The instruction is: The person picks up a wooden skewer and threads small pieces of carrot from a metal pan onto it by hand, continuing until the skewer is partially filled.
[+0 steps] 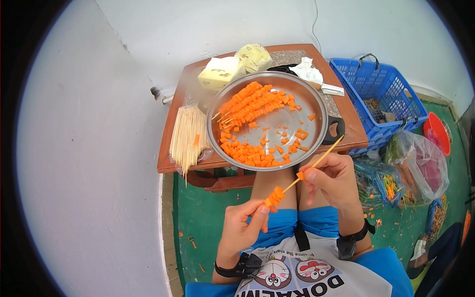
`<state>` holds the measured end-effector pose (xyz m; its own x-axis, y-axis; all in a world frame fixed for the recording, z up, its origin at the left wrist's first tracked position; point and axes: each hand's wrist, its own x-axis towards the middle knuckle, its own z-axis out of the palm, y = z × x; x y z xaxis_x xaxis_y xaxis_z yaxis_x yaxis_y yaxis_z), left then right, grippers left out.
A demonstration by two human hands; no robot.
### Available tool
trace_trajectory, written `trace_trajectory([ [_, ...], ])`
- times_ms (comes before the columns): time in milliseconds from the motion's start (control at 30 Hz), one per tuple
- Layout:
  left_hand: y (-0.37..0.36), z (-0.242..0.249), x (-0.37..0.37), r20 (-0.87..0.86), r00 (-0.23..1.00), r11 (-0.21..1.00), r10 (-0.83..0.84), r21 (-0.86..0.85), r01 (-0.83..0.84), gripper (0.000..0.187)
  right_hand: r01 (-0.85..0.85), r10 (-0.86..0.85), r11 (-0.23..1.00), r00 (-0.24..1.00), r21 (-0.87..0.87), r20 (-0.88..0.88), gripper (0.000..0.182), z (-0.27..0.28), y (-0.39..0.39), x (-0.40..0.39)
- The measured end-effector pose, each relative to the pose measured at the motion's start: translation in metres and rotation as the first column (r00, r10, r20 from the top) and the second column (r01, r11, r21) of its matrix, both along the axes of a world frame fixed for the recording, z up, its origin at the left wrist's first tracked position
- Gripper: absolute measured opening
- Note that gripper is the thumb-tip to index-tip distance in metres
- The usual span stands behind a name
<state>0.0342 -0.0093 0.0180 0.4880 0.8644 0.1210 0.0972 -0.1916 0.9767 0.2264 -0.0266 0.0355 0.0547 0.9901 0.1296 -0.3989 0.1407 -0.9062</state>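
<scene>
- Left hand: thumb and forefinger closed on the threaded carrot pieces at the skewer's lower end.
- Right hand: fingers pinched about the skewer, beside a single carrot piece.
- Skewer: slanted, before the pan on the surface.

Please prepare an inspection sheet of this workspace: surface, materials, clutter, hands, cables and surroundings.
Surface: brown table bearing a metal pan.
Materials: carrot pieces and loaded skewers in the pan; bare skewers to its left.
Clutter: yellow packs and white paper behind the pan; orange scraps on the floor.
Hands: left fingers hold one skewer near its lower end, beside threaded pieces; right fingers hold one piece higher up.
Cables: thin cable on the wall behind the table.
Surroundings: blue crate right of the table; plastic bags in front of it.
</scene>
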Motion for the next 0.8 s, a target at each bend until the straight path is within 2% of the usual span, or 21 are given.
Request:
trace_trajectory([
  [67,-0.001,0.0,0.0,-0.013,1.0,1.0,0.006,0.016,-0.006,0.015,0.004,-0.004,1.0,1.0,-0.021,-0.01,0.014,0.002,0.0,-0.003],
  [133,-0.001,-0.001,0.001,-0.003,0.999,0.989,0.033,0.142,-0.032,0.014,0.009,-0.01,1.0,1.0,-0.017,-0.027,0.014,0.002,0.0,-0.005],
  [167,0.0,-0.002,0.001,-0.002,0.999,0.99,0.033,0.14,-0.033,0.014,0.015,-0.015,1.0,0.999,-0.012,-0.045,0.014,0.002,-0.001,-0.007],
  [233,0.001,-0.003,0.003,-0.025,0.994,0.957,0.109,0.272,-0.098,0.013,0.035,-0.036,0.999,0.998,-0.016,-0.051,0.014,0.0,-0.001,-0.01],
  [267,0.001,-0.003,0.003,-0.024,0.994,0.957,0.11,0.272,-0.1,0.013,0.056,-0.057,0.998,0.997,-0.019,-0.056,0.014,0.0,-0.001,-0.011],
  [367,0.001,-0.003,0.001,-0.004,0.998,0.973,0.064,0.224,-0.061,0.014,0.042,-0.042,0.999,0.996,0.0,-0.074,0.014,0.0,-0.001,-0.012],
  [433,0.001,-0.001,0.001,0.026,0.999,0.997,0.019,0.077,-0.021,0.015,0.037,-0.037,0.999,0.997,0.001,-0.072,0.014,-0.002,0.0,-0.012],
  [500,0.001,-0.001,0.001,0.03,1.0,0.999,-0.001,0.032,0.0,0.017,0.03,-0.029,1.0,0.997,0.005,-0.067,0.014,-0.002,0.0,-0.012],
  [567,0.001,0.001,0.002,0.035,0.999,1.0,-0.013,-0.015,0.014,0.019,0.026,-0.026,0.999,0.999,-0.03,0.021,0.014,0.0,-0.002,-0.016],
  [633,0.0,0.003,0.005,0.145,0.977,0.967,-0.155,-0.179,0.18,0.021,-0.018,0.019,0.999,1.0,-0.044,0.005,0.013,-0.005,-0.005,-0.023],
  [667,0.001,0.003,0.006,0.148,0.977,0.968,-0.153,-0.177,0.179,0.021,-0.056,0.055,0.997,0.998,-0.052,-0.011,0.013,-0.007,-0.005,-0.025],
  [767,0.003,0.0,0.006,0.183,0.974,0.96,-0.136,-0.22,0.175,0.021,-0.029,0.028,0.999,0.999,-0.03,-0.029,0.012,-0.011,-0.003,-0.028],
  [800,0.004,0.0,0.004,0.145,0.973,0.942,-0.181,-0.257,0.214,0.02,-0.029,0.028,0.999,0.999,-0.031,-0.029,0.012,-0.01,-0.003,-0.026],
])
